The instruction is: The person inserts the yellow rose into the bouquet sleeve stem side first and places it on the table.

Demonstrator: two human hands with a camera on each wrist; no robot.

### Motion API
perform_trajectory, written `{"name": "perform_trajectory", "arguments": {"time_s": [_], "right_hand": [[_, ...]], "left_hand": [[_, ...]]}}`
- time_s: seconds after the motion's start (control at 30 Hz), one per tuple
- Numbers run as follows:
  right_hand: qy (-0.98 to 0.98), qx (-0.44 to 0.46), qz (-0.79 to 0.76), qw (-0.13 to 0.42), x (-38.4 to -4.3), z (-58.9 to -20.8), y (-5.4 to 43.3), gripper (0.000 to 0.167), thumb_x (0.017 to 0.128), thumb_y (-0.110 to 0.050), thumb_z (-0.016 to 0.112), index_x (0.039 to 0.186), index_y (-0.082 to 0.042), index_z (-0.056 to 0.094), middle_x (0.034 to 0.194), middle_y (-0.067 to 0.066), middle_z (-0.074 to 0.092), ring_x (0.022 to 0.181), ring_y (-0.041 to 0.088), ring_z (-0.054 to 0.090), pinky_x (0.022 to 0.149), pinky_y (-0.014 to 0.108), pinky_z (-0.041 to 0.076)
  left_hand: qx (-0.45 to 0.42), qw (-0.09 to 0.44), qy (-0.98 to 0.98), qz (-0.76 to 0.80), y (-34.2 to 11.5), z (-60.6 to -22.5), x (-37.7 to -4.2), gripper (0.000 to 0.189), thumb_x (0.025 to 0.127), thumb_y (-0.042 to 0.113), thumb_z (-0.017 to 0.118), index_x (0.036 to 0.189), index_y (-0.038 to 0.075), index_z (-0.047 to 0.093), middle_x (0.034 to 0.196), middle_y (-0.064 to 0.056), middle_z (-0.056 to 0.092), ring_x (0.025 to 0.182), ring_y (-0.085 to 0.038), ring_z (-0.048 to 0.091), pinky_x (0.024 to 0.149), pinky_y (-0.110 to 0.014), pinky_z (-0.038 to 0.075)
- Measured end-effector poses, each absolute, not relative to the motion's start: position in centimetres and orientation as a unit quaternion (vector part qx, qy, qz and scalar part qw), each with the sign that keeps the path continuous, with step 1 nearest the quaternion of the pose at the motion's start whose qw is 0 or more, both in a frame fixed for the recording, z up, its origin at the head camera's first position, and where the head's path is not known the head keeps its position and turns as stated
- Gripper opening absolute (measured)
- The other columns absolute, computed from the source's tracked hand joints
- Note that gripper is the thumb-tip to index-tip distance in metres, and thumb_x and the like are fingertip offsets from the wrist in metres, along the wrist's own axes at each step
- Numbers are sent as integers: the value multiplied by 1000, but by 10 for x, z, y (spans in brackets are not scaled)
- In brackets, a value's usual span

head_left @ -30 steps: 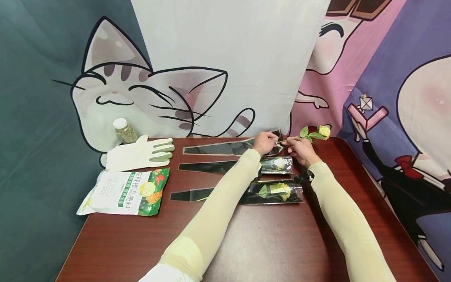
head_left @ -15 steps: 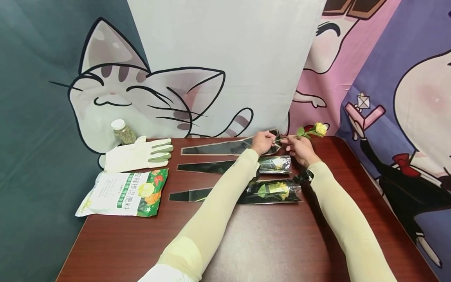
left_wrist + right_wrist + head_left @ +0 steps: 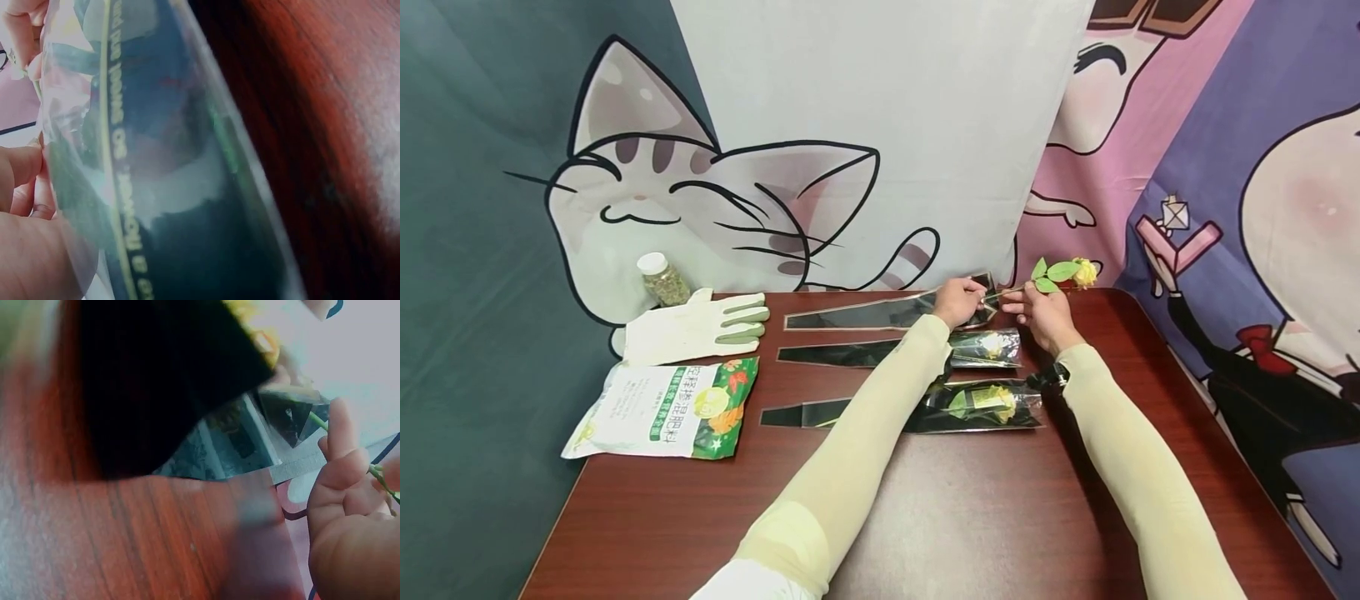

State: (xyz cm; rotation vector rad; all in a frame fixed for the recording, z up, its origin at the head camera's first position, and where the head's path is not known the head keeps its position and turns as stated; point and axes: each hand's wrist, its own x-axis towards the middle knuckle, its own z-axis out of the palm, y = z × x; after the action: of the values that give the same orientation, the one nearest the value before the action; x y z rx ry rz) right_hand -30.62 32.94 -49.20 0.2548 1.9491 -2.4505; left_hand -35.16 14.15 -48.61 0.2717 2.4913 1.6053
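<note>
Your right hand (image 3: 1037, 315) pinches the yellow rose (image 3: 1084, 272) by its stem just right of the far cellophane sleeve (image 3: 880, 313), whose mouth your left hand (image 3: 958, 300) pinches open; leaves could snag the film edge and crumple it.

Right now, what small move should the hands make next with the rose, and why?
Probably slide the stem further in: the right hand pinches the yellow rose by its stem, whose tip sits at the mouth of the empty sleeve that the left hand holds open.
</note>
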Motion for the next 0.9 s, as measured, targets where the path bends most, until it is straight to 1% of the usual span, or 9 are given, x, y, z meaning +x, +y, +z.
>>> {"name": "perform_trajectory", "arguments": {"time_s": [0.1, 0.17, 0.33, 0.4, 0.57, 0.67, 0.73, 0.8, 0.9], "right_hand": [[628, 80, -774, -1, -308, -493, 331, 30, 114, -29, 48, 115, 1, 50, 98, 2, 83, 73, 12, 78, 52, 20, 49], [633, 89, -769, -6, -308, -492, 332, 26, 114, -26, 49, 116, 0, 50, 96, 1, 82, 71, 11, 77, 52, 20, 50], [632, 111, -767, -9, -308, -489, 331, 23, 112, -17, 52, 125, 3, 51, 89, -1, 81, 64, 8, 73, 52, 20, 51], [636, 115, -763, -2, -307, -487, 331, 22, 112, -15, 52, 125, 3, 52, 89, -2, 81, 63, 7, 72, 53, 21, 52], [658, 118, -743, 32, -303, -479, 328, 15, 112, -12, 52, 120, 0, 55, 89, -1, 83, 63, 8, 72, 54, 23, 53], [669, 120, -732, 50, -300, -474, 326, 12, 111, -13, 54, 116, -2, 56, 88, -2, 83, 63, 8, 72, 54, 23, 53], [671, 121, -729, 56, -300, -475, 326, 13, 111, -14, 55, 116, -2, 57, 87, -4, 82, 64, 7, 72, 54, 22, 52], [672, 123, -728, 56, -302, -479, 326, 15, 110, -15, 56, 118, -2, 59, 85, -6, 82, 64, 6, 72, 54, 21, 51], [672, 118, -729, 56, -307, -486, 326, 20, 110, -14, 57, 123, 0, 59, 86, -8, 82, 65, 6, 72, 58, 21, 54]], "left_hand": [[93, 84, 832, 541, 140, -485, -352, 19, 106, 19, 67, 112, 10, 83, 139, -1, 72, 84, -12, 79, 89, -19, 57], [94, 86, 834, 537, 140, -485, -353, 19, 106, 19, 67, 112, 10, 83, 139, 0, 72, 82, -10, 78, 89, -18, 56], [94, 89, 841, 526, 139, -488, -357, 19, 105, 21, 68, 113, 12, 83, 114, 1, 81, 77, -7, 75, 86, -17, 54], [96, 87, 843, 523, 140, -488, -357, 19, 105, 22, 68, 112, 12, 83, 109, 1, 81, 78, -7, 75, 88, -19, 54], [110, 81, 844, 518, 141, -486, -353, 20, 106, 22, 67, 112, 12, 83, 119, -1, 80, 87, -10, 77, 97, -17, 53], [123, 85, 840, 522, 142, -485, -350, 21, 106, 19, 67, 114, 8, 82, 114, -4, 81, 90, -14, 79, 88, -15, 54], [131, 89, 839, 520, 142, -484, -350, 21, 106, 19, 66, 115, 7, 82, 103, -6, 82, 88, -16, 79, 76, -14, 52], [137, 88, 840, 517, 142, -483, -350, 21, 106, 19, 66, 115, 7, 81, 98, -5, 82, 86, -15, 78, 71, -13, 49], [146, 82, 844, 510, 141, -480, -349, 22, 107, 20, 65, 115, 8, 82, 95, -4, 82, 85, -14, 77, 74, -14, 49]]}}
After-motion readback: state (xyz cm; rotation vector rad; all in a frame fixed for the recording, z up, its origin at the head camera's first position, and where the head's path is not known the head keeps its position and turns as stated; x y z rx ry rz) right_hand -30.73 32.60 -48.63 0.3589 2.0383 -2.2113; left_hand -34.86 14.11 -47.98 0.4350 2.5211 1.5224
